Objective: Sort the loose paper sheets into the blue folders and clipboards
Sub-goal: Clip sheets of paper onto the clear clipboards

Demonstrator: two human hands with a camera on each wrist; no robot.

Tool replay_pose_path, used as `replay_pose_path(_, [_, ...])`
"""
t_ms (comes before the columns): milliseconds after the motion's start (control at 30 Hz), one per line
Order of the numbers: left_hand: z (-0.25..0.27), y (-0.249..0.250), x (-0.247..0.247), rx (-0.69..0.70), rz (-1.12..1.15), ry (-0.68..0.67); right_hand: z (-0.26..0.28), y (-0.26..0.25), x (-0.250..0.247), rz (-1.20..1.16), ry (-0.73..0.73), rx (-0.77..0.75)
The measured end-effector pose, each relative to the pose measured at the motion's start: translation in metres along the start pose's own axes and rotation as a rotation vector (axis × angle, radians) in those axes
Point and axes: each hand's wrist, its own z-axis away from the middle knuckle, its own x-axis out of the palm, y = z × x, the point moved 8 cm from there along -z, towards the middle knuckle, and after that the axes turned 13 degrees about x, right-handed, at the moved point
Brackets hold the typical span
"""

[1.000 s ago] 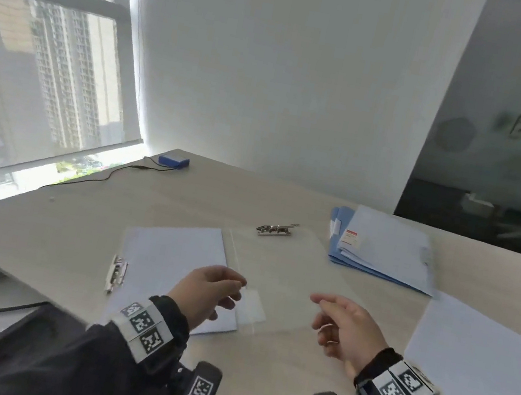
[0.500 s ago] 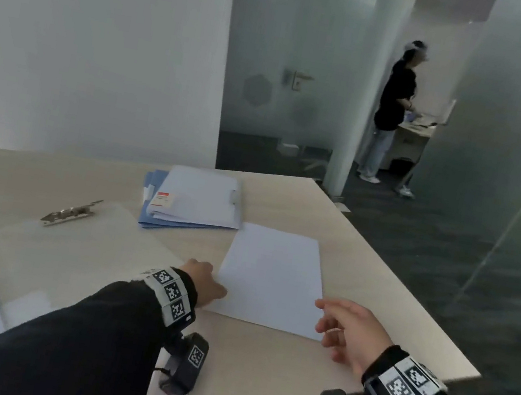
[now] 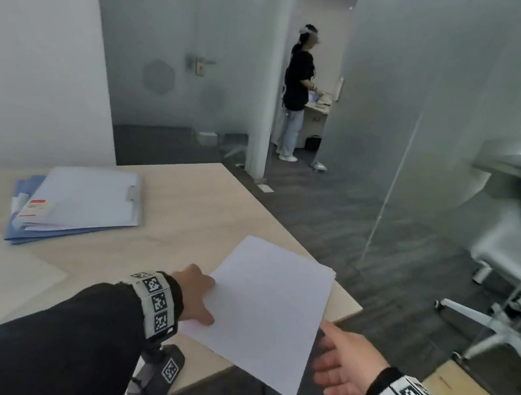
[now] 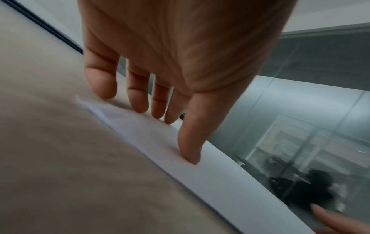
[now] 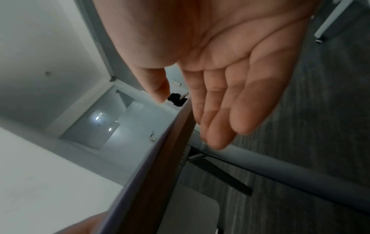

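The pale wooden table (image 3: 201,208) carries, toward its far left, a stack of blue folders topped by a pale clipboard (image 3: 77,203), well apart from both hands. A thin stack of plain white paper sheets (image 3: 266,313) lies askew at the table's near right corner, its lower right part overhanging the edge. The left hand (image 3: 196,297) presses on the stack's left edge with straight, spread fingers (image 4: 189,142), thumb down on the paper; it pins the sheets and does not clasp them. The right hand (image 3: 344,365) is just beside the overhanging right edge, fingers extended and loose, holding nothing. Whether its fingertips touch the paper is hard to tell, since both wrist views are blurred.
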Motion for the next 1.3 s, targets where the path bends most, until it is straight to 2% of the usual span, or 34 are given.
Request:
replay_pose_path(100, [-0.007, 0.027, 0.012, 0.105, 0.090, 0.001, 0.006, -0.001, -0.007, -0.199, -0.056, -0.112])
replay_pose_path(200, [-0.012, 0.033, 0.008, 0.101, 0.281, 0.062, 0.007, -0.014, -0.017, -0.285, -0.025, -0.268])
replay_pose_path(300, [-0.011, 0.017, -0.009, 0.036, 0.472, 0.259, 0.023, -0.037, -0.017, -0.222, 0.022, -0.433])
replay_pose_path(367, [-0.010, 0.006, -0.020, 0.020, 0.687, 0.370, 0.035, -0.051, -0.011, -0.201, 0.019, -0.495])
replay_pose_path(500, [0.000, 0.003, -0.055, 0.139, 1.038, 0.611, 0.044, -0.082, 0.000, -0.275, -0.043, -0.569])
replay_pose_path(600, [0.020, 0.002, -0.086, 0.209, 1.086, 0.830, 0.049, -0.111, 0.006, -0.311, -0.039, -0.636])
replay_pose_path(733, [0.041, 0.000, -0.107, 0.282, 1.144, 0.983, 0.048, -0.134, 0.015, -0.374, -0.062, -0.681])
replay_pose_path(900, [0.042, -0.009, -0.078, 0.265, 1.140, 0.911, 0.036, -0.119, 0.032, -0.385, -0.144, -0.631])
replay_pose_path(1033, [0.035, -0.008, -0.052, 0.250, 1.089, 0.844, 0.026, -0.106, 0.039, -0.322, -0.111, -0.580])
replay_pose_path(1233, [0.050, -0.021, -0.051, 0.225, 1.128, 0.736, 0.026, -0.115, 0.055, -0.171, -0.078, -0.557])
replay_pose_path(1300, [0.063, -0.038, -0.054, 0.173, 1.110, 0.718, 0.025, -0.118, 0.067, -0.141, -0.096, -0.539])
